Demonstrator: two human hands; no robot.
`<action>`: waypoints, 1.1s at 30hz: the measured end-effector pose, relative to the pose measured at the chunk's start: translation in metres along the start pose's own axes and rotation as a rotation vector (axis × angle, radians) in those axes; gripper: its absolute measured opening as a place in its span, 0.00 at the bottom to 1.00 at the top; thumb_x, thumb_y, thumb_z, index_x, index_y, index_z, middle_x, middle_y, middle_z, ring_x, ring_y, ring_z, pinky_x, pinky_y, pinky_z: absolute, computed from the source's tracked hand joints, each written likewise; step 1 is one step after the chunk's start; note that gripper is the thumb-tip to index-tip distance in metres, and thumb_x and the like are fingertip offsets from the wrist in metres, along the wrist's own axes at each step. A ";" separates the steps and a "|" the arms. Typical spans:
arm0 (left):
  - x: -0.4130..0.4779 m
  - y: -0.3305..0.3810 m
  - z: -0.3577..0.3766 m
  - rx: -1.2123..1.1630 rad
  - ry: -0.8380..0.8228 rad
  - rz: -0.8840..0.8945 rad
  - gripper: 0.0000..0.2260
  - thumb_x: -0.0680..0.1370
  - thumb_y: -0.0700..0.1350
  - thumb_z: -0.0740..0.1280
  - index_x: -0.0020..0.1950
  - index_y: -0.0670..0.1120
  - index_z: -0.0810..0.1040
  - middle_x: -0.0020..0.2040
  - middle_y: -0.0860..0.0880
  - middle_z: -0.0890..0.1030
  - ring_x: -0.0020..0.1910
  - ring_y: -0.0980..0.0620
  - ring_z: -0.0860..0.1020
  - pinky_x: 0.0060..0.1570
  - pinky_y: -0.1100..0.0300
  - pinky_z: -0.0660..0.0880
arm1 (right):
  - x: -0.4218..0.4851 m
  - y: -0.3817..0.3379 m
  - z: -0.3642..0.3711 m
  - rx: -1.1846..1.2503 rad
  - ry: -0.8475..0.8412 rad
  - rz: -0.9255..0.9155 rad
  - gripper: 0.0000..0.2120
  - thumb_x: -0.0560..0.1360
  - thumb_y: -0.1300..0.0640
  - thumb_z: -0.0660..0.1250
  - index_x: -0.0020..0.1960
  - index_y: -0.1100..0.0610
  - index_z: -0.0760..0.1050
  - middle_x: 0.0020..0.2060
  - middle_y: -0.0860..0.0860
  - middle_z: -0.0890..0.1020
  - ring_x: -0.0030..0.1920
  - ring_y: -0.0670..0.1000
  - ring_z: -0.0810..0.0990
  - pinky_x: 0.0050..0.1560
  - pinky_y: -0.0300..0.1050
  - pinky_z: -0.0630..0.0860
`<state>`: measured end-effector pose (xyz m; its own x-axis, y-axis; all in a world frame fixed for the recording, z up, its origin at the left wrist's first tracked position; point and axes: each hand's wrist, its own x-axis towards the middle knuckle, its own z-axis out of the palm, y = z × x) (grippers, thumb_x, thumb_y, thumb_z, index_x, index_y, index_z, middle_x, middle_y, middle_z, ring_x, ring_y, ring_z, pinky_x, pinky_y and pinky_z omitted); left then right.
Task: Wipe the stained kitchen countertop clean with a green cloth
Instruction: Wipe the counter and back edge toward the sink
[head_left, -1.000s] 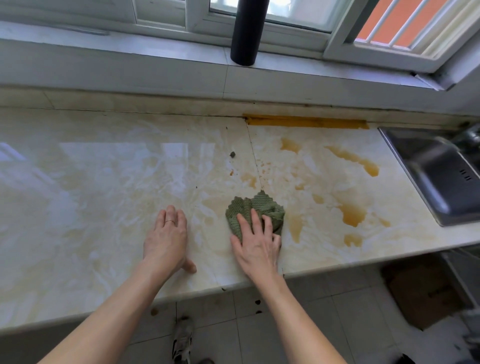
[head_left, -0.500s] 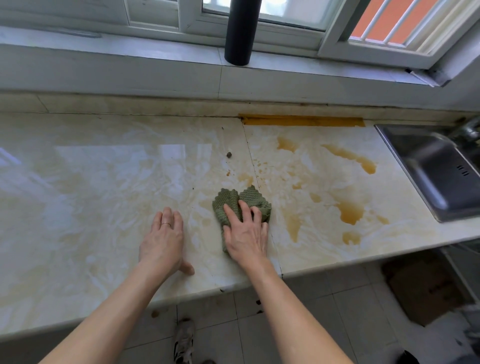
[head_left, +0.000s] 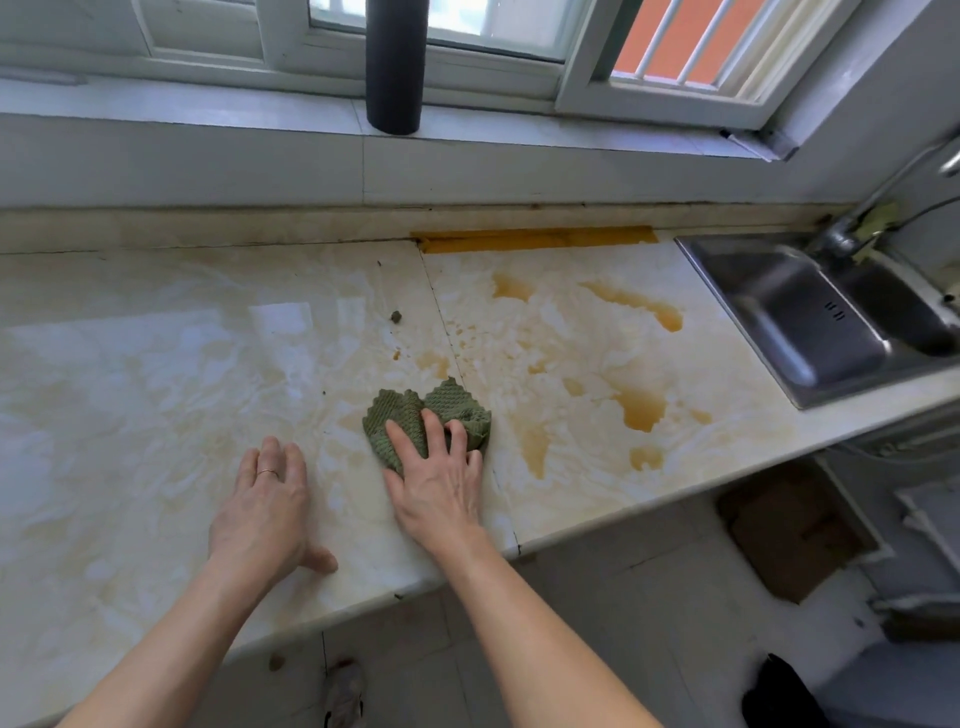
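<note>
A crumpled green cloth (head_left: 410, 413) lies on the pale marble countertop (head_left: 156, 374) near its front edge. My right hand (head_left: 439, 483) presses flat on the cloth's near half, fingers spread and fairly straight. My left hand (head_left: 265, 506), with a ring on one finger, rests flat on the bare counter to the left of the cloth. Brown-orange stains (head_left: 641, 410) spread over the counter right of the cloth, with more near the back (head_left: 636, 304). A small dark crumb (head_left: 396, 316) sits behind the cloth.
A steel sink (head_left: 810, 317) with a tap is set into the counter at the right. A black cylinder (head_left: 396, 67) stands on the window sill behind. A yellow strip (head_left: 535, 239) runs along the back edge. A cardboard box (head_left: 789, 535) lies on the floor below.
My right hand has slid the cloth leftward along the counter, away from the stains. My left hand has stayed flat in place.
</note>
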<state>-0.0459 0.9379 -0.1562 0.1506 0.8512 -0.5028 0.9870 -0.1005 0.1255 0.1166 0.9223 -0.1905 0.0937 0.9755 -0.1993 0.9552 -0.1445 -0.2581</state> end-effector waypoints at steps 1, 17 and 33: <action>0.000 0.000 0.000 -0.004 0.002 0.001 0.60 0.63 0.61 0.77 0.77 0.41 0.38 0.78 0.41 0.39 0.77 0.42 0.42 0.75 0.52 0.52 | 0.002 0.001 -0.001 -0.001 0.000 0.013 0.25 0.80 0.44 0.55 0.76 0.41 0.53 0.77 0.53 0.51 0.75 0.60 0.47 0.69 0.64 0.52; -0.003 -0.006 0.000 -0.002 0.038 0.028 0.60 0.63 0.63 0.75 0.78 0.41 0.38 0.78 0.42 0.39 0.77 0.44 0.41 0.75 0.55 0.48 | 0.031 0.012 -0.003 -0.100 0.065 0.026 0.25 0.80 0.47 0.54 0.76 0.41 0.54 0.77 0.48 0.55 0.74 0.58 0.53 0.68 0.59 0.59; 0.001 -0.018 -0.002 0.027 0.059 0.059 0.57 0.66 0.64 0.72 0.78 0.43 0.39 0.78 0.44 0.39 0.78 0.45 0.42 0.76 0.55 0.49 | 0.082 -0.010 -0.015 -0.114 0.073 0.058 0.25 0.80 0.46 0.55 0.75 0.41 0.55 0.73 0.53 0.58 0.67 0.58 0.59 0.62 0.52 0.68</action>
<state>-0.0636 0.9413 -0.1567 0.2061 0.8719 -0.4441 0.9777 -0.1647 0.1303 0.1190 1.0064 -0.1905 0.1662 0.9760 -0.1404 0.9729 -0.1855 -0.1379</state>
